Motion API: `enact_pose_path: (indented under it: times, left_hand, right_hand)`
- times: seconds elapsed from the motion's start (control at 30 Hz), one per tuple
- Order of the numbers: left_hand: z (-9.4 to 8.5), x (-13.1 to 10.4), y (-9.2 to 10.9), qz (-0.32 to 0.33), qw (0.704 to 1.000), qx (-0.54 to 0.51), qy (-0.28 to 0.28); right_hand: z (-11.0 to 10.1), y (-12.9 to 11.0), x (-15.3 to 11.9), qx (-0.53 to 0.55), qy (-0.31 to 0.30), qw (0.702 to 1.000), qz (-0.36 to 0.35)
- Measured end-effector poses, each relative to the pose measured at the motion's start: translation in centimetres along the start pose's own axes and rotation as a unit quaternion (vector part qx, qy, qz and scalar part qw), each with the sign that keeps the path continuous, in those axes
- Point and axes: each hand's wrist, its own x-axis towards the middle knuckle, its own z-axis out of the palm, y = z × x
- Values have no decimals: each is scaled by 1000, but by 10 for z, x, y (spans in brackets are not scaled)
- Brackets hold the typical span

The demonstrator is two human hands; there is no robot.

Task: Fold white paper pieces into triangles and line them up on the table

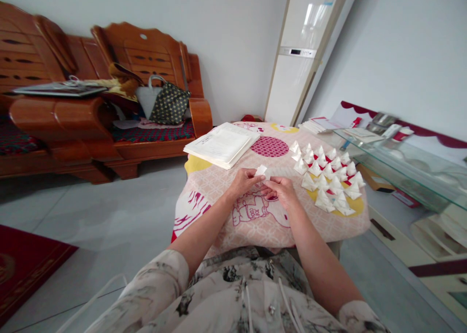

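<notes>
Between my two hands, above the middle of the cloth-covered table (pixel 215 201), is a small folded piece of white paper (pixel 261 170). My left hand (pixel 245 181) pinches it with thumb and fingers from the left side. On the right, my right hand (pixel 280 189) grips its lower edge, the fingers curled and partly hidden. Rows of several white folded-paper shapes (pixel 324 201) with pointed tips stand to the right of my right hand. A stack of white printed sheets (pixel 222 145) lies beyond my left hand.
A glass shelf (pixel 401 162) holding metal containers and papers runs close to the table's right side. Wooden armchairs (pixel 146 50) with bags stand at the back left. A tall white air conditioner (pixel 297 50) is in the corner. A red box (pixel 29 269) sits on the floor at left.
</notes>
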Motion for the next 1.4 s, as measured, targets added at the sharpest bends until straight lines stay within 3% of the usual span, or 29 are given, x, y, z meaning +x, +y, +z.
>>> enact_pose_path:
  times: [0.27,0.53,0.73,1.07,1.27,1.4]
  left_hand:
    - [3,3,-3,21,997,-69,-2]
    - [6,6,-14,22,994,-105,29]
    - [3,5,-9,15,991,-136,9]
    - [1,2,1,36,997,-75,9]
    - [-2,2,-2,90,995,22,41]
    - [-3,2,-1,97,991,25,86]
  right_hand:
    - [2,4,1,6,16,999,27]
    - [4,7,0,-18,41,999,-12]
    - [3,7,0,1,-13,1000,-16]
    - [4,7,0,-7,1,999,-33]
    - [2,11,3,-51,40,996,-53]
    - [1,16,5,-78,48,993,-79]
